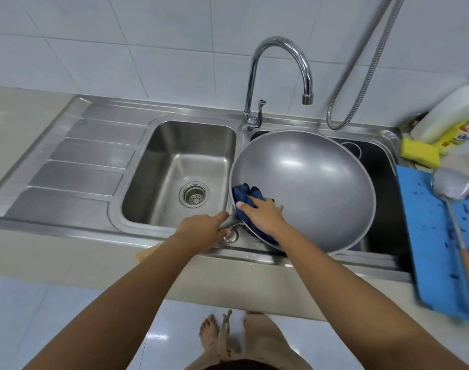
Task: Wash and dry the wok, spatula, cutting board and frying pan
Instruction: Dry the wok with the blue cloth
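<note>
— While the wok [308, 182] is held tilted above the right basin [385, 188], how are the hands set?

— Its handle [228, 222] is gripped by the left hand [205, 229], with the fingers wrapped round it at the near sink edge. A blue cloth [245, 194] is bunched under the right hand [265, 216]. That hand's fingers are curled over the cloth with the thumb against its side, and the cloth is pressed to the wok's inner wall near the handle.

— What is held in the wok?

— The cloth and the hand are seen inside, against grey metal with glare.

— And the basins?

— A drain strainer [194, 194] is seen in the floor of the left basin [174, 145]. The right basin is mostly covered by the wok. A dark round rim shows behind it, and what it belongs to cannot be told.

— Farther off?

— On the counter at right a blue cutting board [431, 236], stained purple, is laid. The spatula [452, 186] lies on it, wooden handle toward the near edge. Beyond, a yellow sponge [417, 153] is set beside a tilted white bottle [452, 116]. The tap [281, 44] is arched above the wok's far rim.
</note>
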